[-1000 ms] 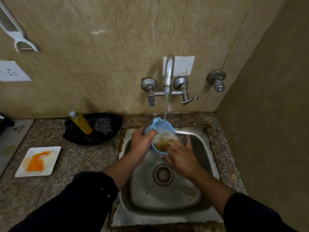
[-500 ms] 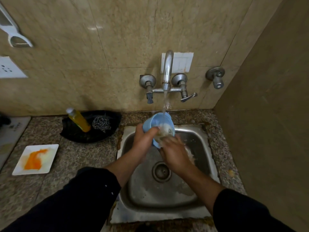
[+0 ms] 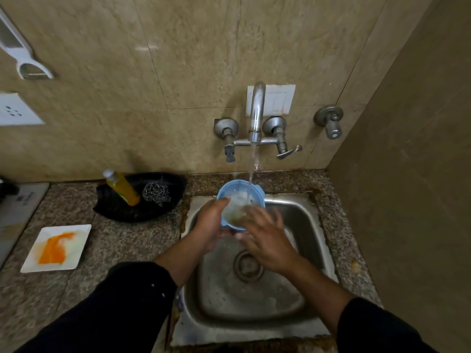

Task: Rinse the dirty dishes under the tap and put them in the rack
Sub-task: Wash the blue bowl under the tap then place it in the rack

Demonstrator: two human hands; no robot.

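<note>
A pale blue bowl (image 3: 235, 193) is tilted toward the camera under the running tap (image 3: 256, 108), with what seems to be greenish residue inside. A white square plate (image 3: 57, 247), smeared orange, lies flat on the worktop (image 3: 127, 245), well to the left.

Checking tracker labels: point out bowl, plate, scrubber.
bowl (image 3: 235, 191), head view, far inner wall.
plate (image 3: 76, 244), head view, bare right part.
scrubber (image 3: 156, 193), head view, middle of the wire ball.

No writing can be read anywhere. The grey slab (image 3: 19, 212) at the far left bears a small mark, too blurred.
</note>
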